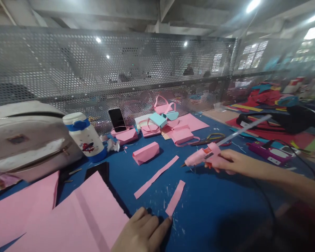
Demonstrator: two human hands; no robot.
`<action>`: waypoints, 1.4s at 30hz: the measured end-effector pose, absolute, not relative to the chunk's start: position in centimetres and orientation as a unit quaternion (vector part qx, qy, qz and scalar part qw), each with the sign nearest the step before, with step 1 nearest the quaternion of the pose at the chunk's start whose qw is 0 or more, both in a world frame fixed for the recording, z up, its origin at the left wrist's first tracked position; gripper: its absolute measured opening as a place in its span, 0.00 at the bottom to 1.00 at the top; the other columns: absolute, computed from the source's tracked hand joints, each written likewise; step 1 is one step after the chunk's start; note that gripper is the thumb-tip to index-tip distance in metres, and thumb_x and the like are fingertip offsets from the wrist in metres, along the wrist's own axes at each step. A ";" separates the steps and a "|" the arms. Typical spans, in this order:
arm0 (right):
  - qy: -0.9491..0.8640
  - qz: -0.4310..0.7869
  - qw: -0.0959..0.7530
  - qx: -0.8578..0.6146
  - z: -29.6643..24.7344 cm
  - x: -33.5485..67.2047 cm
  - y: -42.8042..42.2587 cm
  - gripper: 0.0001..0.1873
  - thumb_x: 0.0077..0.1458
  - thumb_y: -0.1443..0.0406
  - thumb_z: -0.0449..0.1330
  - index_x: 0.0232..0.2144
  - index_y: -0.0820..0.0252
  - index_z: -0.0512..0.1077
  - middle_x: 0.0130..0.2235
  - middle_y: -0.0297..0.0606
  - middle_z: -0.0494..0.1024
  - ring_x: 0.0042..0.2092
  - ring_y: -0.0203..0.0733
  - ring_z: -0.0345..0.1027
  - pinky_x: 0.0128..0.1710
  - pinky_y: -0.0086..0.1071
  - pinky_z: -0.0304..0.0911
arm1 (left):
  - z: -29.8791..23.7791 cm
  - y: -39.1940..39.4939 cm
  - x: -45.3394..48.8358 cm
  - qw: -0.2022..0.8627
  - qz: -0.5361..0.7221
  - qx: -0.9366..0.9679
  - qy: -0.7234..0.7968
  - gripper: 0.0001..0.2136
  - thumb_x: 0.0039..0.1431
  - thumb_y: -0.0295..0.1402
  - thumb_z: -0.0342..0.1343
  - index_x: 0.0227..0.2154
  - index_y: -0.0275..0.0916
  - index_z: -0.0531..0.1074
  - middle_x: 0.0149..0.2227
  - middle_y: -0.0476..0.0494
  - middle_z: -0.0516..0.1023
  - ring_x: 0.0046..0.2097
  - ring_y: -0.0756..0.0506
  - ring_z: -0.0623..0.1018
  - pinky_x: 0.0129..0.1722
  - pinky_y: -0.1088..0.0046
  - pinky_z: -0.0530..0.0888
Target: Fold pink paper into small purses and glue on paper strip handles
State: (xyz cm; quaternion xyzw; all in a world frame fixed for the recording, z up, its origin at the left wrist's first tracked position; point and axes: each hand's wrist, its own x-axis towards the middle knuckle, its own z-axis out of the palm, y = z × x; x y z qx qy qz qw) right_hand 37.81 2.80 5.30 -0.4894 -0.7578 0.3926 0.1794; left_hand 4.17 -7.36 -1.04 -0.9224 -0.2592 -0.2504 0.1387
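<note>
My right hand (225, 161) is wrapped around the handle of a pink hot glue gun (203, 155), a long pale glue stick jutting from its rear. The gun's nozzle points left, just above the blue tabletop. My left hand (144, 229) rests at the bottom centre, its outstretched index fingertip at the near end of a short pink paper strip (175, 198); the other fingers are bent and the thumb is hidden. Farther off lies a longer pink paper strip (156, 177). Behind it sits a folded pink paper box (146, 153).
Large pink sheets (86, 217) cover the left front. A white bottle (85, 138), a backpack (28, 140) and a propped phone (117, 119) stand behind. Several small paper bags (182, 134) lie at the back. Scissors (212, 137) and a purple device (269, 153) with a cable are rightward.
</note>
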 end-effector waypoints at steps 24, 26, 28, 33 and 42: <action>-0.753 0.188 0.290 -0.560 -0.8 43.2 4.5 0.30 0.52 0.45 0.57 0.48 0.59 0.74 0.52 0.48 0.77 0.52 0.61 0.71 0.52 0.48 0.66 | 1.3 -5.7 5.2 0.160 -0.225 -0.926 -0.257 0.12 0.70 0.24 0.44 0.33 0.35 0.72 0.29 0.47 0.77 0.28 0.47 0.71 0.33 0.65 0.62; -0.748 0.174 0.299 -0.566 -0.5 43.9 3.5 0.26 0.53 0.46 0.57 0.47 0.55 0.73 0.51 0.45 0.78 0.50 0.58 0.73 0.48 0.44 0.69 | 1.3 -5.6 5.4 0.169 -0.228 -0.925 -0.254 0.13 0.70 0.24 0.44 0.33 0.35 0.72 0.29 0.47 0.77 0.28 0.47 0.70 0.33 0.65 0.62; -0.735 0.140 0.297 -0.593 0.0 44.5 2.1 0.22 0.55 0.46 0.56 0.44 0.53 0.72 0.48 0.42 0.78 0.47 0.56 0.74 0.44 0.43 0.70 | 1.2 -5.5 5.4 0.164 -0.229 -0.924 -0.258 0.13 0.71 0.24 0.43 0.33 0.35 0.72 0.30 0.47 0.77 0.28 0.47 0.70 0.34 0.65 0.62; -0.735 0.093 0.264 -0.618 1.5 44.1 -1.6 0.17 0.59 0.48 0.51 0.37 0.50 0.73 0.40 0.40 0.79 0.38 0.52 0.74 0.34 0.39 0.67 | 0.9 -5.3 5.2 0.138 -0.226 -0.924 -0.277 0.14 0.72 0.25 0.40 0.34 0.36 0.70 0.29 0.49 0.76 0.28 0.48 0.71 0.35 0.66 0.62; -0.857 0.088 0.292 -0.415 3.2 38.0 -2.1 0.08 0.63 0.63 0.53 0.32 0.54 0.70 0.33 0.34 0.77 0.34 0.41 0.71 0.34 0.32 0.62 | 1.4 -5.5 5.7 0.146 -0.222 -0.918 -0.294 0.13 0.72 0.25 0.41 0.34 0.37 0.70 0.29 0.50 0.76 0.28 0.49 0.72 0.35 0.67 0.62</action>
